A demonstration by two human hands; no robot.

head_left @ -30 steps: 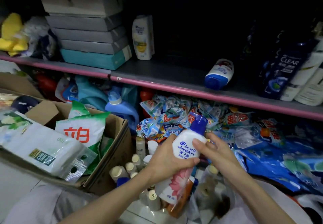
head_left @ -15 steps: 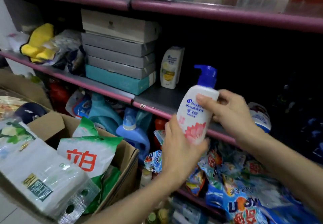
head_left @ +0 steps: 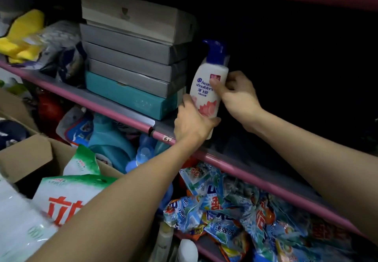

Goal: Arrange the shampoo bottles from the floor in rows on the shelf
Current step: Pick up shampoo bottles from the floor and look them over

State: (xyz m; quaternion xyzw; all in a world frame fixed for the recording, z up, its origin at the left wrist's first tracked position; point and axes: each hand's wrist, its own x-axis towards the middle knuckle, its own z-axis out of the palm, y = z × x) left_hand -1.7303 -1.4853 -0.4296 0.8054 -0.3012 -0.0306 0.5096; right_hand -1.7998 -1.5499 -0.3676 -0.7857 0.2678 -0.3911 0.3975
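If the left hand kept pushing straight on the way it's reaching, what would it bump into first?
Probably the stack of boxes: the left hand, gripping the shampoo bottle, sits just beside their near end. Depth is unclear.

White shampoo bottle (head_left: 206, 89), blue pump, pink flower.

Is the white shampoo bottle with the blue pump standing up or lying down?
Nearly standing up: the shampoo bottle leans slightly, pump on top, held by the left hand and right hand.
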